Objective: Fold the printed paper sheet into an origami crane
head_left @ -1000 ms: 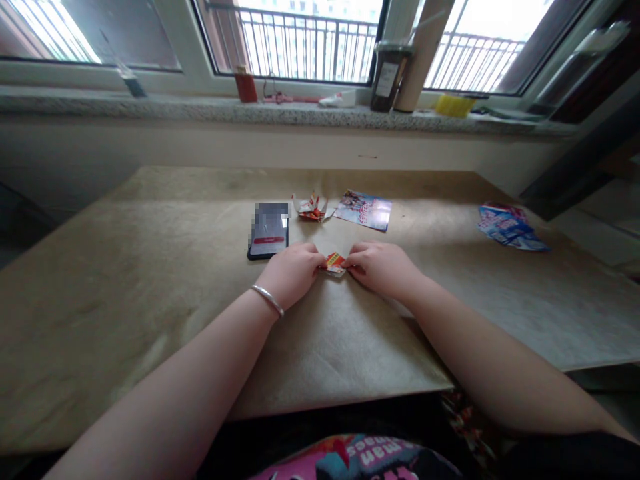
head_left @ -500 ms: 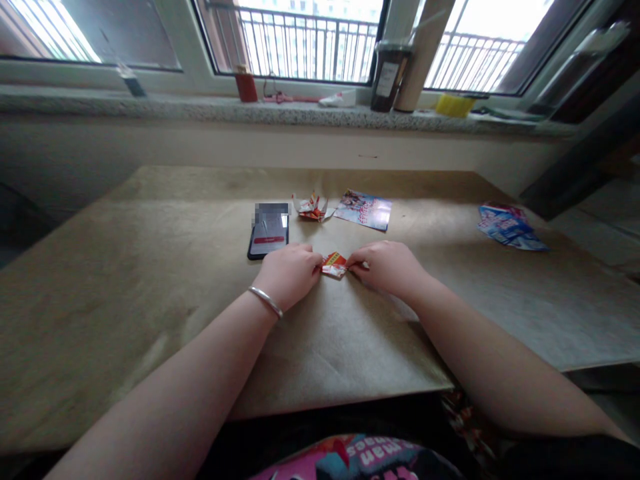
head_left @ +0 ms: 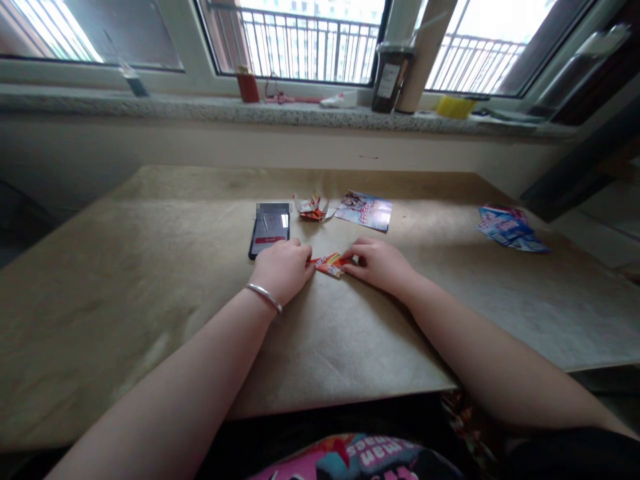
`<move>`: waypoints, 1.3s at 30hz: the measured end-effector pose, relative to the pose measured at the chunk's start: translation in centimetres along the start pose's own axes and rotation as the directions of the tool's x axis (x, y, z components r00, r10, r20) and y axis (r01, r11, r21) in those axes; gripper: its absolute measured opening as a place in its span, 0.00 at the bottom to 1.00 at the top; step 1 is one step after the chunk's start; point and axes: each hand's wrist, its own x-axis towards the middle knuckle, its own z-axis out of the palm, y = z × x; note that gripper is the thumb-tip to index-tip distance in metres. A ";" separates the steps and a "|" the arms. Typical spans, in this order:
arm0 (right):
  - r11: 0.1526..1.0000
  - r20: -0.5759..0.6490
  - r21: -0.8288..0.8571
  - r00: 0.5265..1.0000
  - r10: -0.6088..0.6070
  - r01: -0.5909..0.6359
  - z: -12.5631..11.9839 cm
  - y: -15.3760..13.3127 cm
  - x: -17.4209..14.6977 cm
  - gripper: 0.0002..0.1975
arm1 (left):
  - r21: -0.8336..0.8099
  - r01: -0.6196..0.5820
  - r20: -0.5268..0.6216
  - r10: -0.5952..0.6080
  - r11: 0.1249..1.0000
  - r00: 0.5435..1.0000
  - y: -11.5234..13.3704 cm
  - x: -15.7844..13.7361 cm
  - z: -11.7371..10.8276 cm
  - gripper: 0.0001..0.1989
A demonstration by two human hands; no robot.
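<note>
A small piece of folded paper (head_left: 329, 265), printed red, orange and white, lies low over the table between my hands. My left hand (head_left: 284, 268) pinches its left end, fingers closed; a silver bangle circles that wrist. On the other side, my right hand (head_left: 379, 264) has its thumb and fingertips closed on the right end. Just past my left hand rests a phone (head_left: 270, 230) with a lit screen, its lower right corner covered by the hand. Beyond the paper stands a folded paper piece (head_left: 315, 208) with pointed tips in similar red and white print.
A printed sheet (head_left: 367, 211) lies right of the pointed paper piece. Several blue and red printed sheets (head_left: 511, 229) are stacked at the table's right. Behind the brown table (head_left: 150, 267), the stone sill (head_left: 190, 111) bears a dark lidded container (head_left: 390, 80) and a yellow object (head_left: 455, 107).
The paper between my hands now looks longer and flatter, with a thin point toward my left hand. Both hands have shifted slightly left.
</note>
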 end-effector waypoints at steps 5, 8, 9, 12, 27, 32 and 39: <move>0.997 -0.033 0.063 0.999 -0.036 0.038 0.5 0.3 0.2 0.19 | -0.103 -0.079 -0.011 0.078 0.992 0.997 0.1 0.3 0.5 0.11; 0.993 -0.010 0.063 0.995 -0.099 0.099 0.5 0.4 0.2 0.17 | -0.181 -0.131 -0.016 0.130 0.975 0.991 0.3 0.5 0.9 0.11; 0.992 0.000 0.065 0.994 -0.111 0.111 0.5 0.4 0.2 0.16 | -0.204 -0.143 -0.016 0.143 0.968 0.990 0.3 0.5 1.0 0.11; 0.990 0.022 0.072 0.992 -0.123 0.121 0.4 0.6 0.2 0.13 | -0.244 -0.168 -0.010 0.171 0.955 0.985 0.3 0.6 1.1 0.10; 0.819 0.115 0.530 0.976 0.186 -0.219 0.4 0.1 0.2 0.08 | -0.603 0.009 0.004 -0.008 0.797 1.000 0.4 1.0 1.5 0.16; 0.537 0.094 0.820 0.971 0.219 -0.200 0.4 -0.2 0.3 0.14 | -0.825 -0.015 -0.002 0.024 0.565 1.000 0.6 1.2 1.5 0.17; 0.343 0.105 0.922 0.968 0.227 -0.180 0.8 -0.2 0.4 0.17 | -0.828 -0.043 0.013 0.096 0.559 0.995 1.4 0.6 1.7 0.14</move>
